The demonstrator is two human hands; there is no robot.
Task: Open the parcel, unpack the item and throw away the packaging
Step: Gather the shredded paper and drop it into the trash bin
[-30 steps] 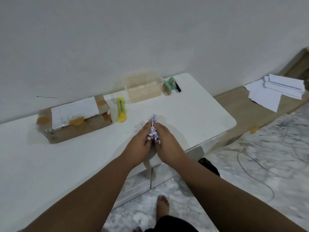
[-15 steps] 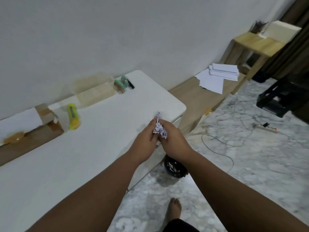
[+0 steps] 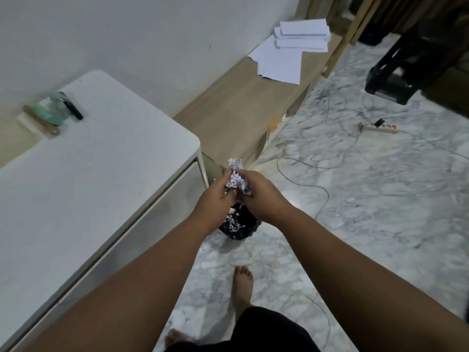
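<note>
The left hand [image 3: 215, 199] and the right hand [image 3: 261, 194] were pressed together, and a paper wad [image 3: 236, 180] was gripped between their curled fingers. The wad was made of thin white shreds with dark print. It was crumpled and light, and a tuft was left poking out at the top. It was held in the air, about over a small black bin [image 3: 239, 226] that stood on the floor beside the table. For a clean drop, the hands should be brought low over the mouth of the bin and opened together, since such loose shreds would likely be scattered. More pale scraps could be seen inside the round bin. The table [image 3: 101, 161] was white, smooth and rounded at its corner. The floor [image 3: 380, 199] was hard, shiny marble with grey veins, and thin cables were laid across it.
</note>
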